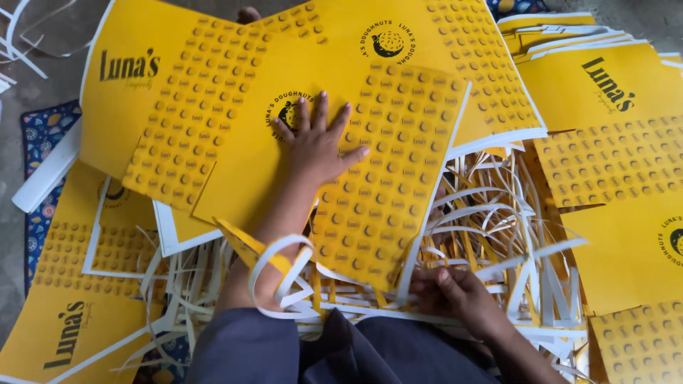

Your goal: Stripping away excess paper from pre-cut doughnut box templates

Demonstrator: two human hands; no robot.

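My left hand (316, 139) lies flat with fingers spread on a large yellow printed card sheet (384, 163) that has a round black logo and rows of small round marks. The sheet tilts over a heap of white and yellow paper offcut strips (498, 235). My right hand (455, 291) is low in the heap under the sheet's near corner, fingers curled around thin strips. A loop of white strip (281, 274) hangs around my left forearm.
More yellow printed sheets lie around: a stack at the far right (612, 85), others at the left (135, 78) and near left (64, 327). A blue patterned mat (39, 135) shows at the left on grey floor (43, 64). My dark clothing (284, 352) fills the bottom.
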